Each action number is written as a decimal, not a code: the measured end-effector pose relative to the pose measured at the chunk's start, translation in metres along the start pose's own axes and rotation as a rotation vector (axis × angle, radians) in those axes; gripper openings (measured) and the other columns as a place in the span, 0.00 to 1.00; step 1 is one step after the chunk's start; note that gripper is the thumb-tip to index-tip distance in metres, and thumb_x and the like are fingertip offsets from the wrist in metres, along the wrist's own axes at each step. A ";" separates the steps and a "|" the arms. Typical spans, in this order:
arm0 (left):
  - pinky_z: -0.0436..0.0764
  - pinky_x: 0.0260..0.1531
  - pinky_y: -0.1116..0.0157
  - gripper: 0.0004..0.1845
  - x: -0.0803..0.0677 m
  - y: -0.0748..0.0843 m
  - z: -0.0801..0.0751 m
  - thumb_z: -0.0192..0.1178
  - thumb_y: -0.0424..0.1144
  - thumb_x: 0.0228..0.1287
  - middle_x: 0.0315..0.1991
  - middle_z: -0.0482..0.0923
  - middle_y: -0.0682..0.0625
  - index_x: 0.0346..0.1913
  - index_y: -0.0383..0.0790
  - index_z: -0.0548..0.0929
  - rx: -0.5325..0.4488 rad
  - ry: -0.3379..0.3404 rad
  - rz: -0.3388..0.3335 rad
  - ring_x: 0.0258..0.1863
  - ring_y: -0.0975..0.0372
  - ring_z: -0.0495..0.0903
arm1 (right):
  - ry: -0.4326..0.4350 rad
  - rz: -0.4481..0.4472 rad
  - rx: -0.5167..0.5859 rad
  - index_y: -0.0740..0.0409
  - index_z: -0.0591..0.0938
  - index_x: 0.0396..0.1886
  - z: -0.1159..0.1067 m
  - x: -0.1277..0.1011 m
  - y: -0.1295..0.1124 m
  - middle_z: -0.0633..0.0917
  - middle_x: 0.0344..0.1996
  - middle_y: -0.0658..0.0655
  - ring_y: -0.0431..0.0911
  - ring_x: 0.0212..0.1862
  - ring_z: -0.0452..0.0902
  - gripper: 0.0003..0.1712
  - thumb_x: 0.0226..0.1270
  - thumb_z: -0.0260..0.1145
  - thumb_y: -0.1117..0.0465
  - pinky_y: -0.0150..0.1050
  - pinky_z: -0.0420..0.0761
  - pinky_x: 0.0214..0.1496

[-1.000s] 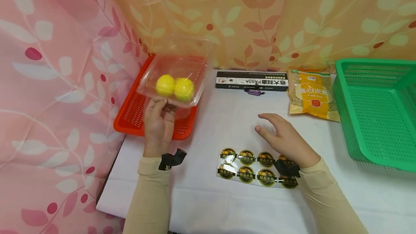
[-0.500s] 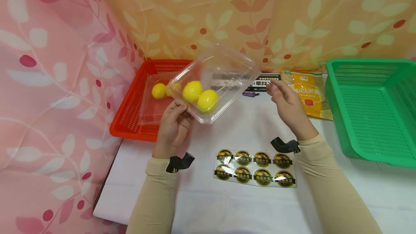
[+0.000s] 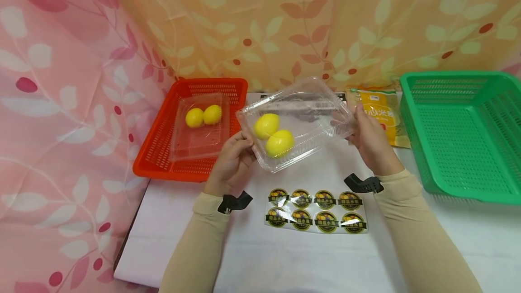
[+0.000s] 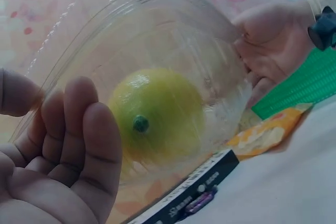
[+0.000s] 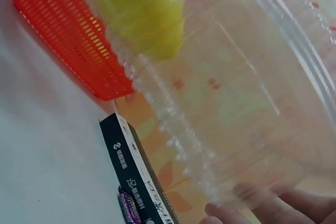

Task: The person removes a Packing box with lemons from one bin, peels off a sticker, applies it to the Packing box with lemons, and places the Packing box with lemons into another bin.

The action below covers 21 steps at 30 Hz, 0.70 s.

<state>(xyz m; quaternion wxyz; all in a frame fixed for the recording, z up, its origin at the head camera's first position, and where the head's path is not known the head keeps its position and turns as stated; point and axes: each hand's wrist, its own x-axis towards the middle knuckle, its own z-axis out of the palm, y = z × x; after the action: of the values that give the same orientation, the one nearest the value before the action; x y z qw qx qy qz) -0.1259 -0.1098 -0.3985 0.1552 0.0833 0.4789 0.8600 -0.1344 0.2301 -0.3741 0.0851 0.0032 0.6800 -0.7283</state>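
A clear plastic clamshell box (image 3: pixel 303 116) with two yellow lemons (image 3: pixel 273 134) inside is held above the white table. My left hand (image 3: pixel 235 157) grips its near-left corner, fingers curled under it (image 4: pixel 79 145). My right hand (image 3: pixel 364 132) holds its right end, fingertips (image 5: pixel 231 211) against the plastic. One lemon (image 4: pixel 155 116) shows through the box wall (image 5: pixel 220 93). A sheet of round dark stickers (image 3: pixel 315 210) lies on the table below the box.
An orange basket (image 3: pixel 163 159) at the left holds a second clear box with two lemons (image 3: pixel 202 115). A green basket (image 3: pixel 464 144) stands at the right. A black pasta carton (image 5: pixel 134 174), a small purple candy (image 5: pixel 128 205) and a yellow packet (image 3: pixel 382 110) lie at the back.
The box with lemons has moved right and toward the table's middle. My right hand has come up and taken hold of its right end.
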 end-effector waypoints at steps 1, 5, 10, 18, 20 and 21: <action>0.80 0.40 0.68 0.12 0.002 -0.002 0.001 0.46 0.29 0.78 0.34 0.77 0.52 0.37 0.42 0.78 0.007 -0.002 -0.013 0.33 0.62 0.78 | 0.000 0.007 0.034 0.57 0.61 0.84 -0.001 -0.002 0.002 0.83 0.66 0.51 0.41 0.65 0.80 0.47 0.80 0.45 0.30 0.39 0.74 0.72; 0.77 0.37 0.69 0.11 0.007 -0.008 0.003 0.47 0.29 0.78 0.31 0.75 0.52 0.35 0.42 0.75 0.017 0.018 -0.041 0.32 0.63 0.75 | 0.046 0.026 0.122 0.66 0.65 0.80 -0.003 -0.010 0.008 0.86 0.61 0.48 0.37 0.59 0.84 0.43 0.83 0.51 0.37 0.29 0.79 0.60; 0.77 0.35 0.71 0.11 0.015 -0.018 0.006 0.47 0.28 0.78 0.29 0.75 0.54 0.35 0.43 0.75 0.001 0.060 -0.028 0.30 0.65 0.75 | 0.097 0.026 0.139 0.66 0.68 0.78 -0.005 -0.018 0.018 0.81 0.67 0.54 0.42 0.64 0.81 0.37 0.84 0.55 0.43 0.28 0.80 0.60; 0.80 0.38 0.72 0.12 0.027 -0.033 0.013 0.46 0.26 0.78 0.32 0.76 0.52 0.36 0.41 0.77 -0.062 0.136 0.010 0.32 0.65 0.77 | 0.184 0.015 0.210 0.71 0.70 0.74 -0.010 -0.034 0.032 0.87 0.54 0.48 0.42 0.57 0.85 0.31 0.86 0.54 0.51 0.30 0.83 0.58; 0.80 0.40 0.71 0.11 0.030 -0.036 0.014 0.47 0.27 0.78 0.34 0.76 0.51 0.36 0.40 0.76 -0.063 0.161 0.015 0.34 0.65 0.76 | 0.201 0.017 0.202 0.71 0.72 0.71 -0.011 -0.038 0.036 0.87 0.53 0.47 0.41 0.56 0.84 0.28 0.86 0.54 0.53 0.30 0.83 0.56; 0.80 0.41 0.71 0.11 0.031 -0.038 0.014 0.48 0.27 0.78 0.35 0.76 0.50 0.37 0.40 0.76 -0.056 0.171 0.015 0.35 0.64 0.76 | 0.208 0.017 0.201 0.71 0.73 0.70 -0.012 -0.039 0.037 0.88 0.52 0.47 0.41 0.55 0.84 0.27 0.86 0.54 0.54 0.30 0.84 0.56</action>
<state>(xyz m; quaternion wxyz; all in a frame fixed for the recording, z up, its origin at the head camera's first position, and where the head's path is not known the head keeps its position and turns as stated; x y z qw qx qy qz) -0.1436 -0.0692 -0.4235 0.1098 0.0089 0.4655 0.8782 -0.0923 0.2443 -0.4071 0.0196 0.0932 0.6088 -0.7876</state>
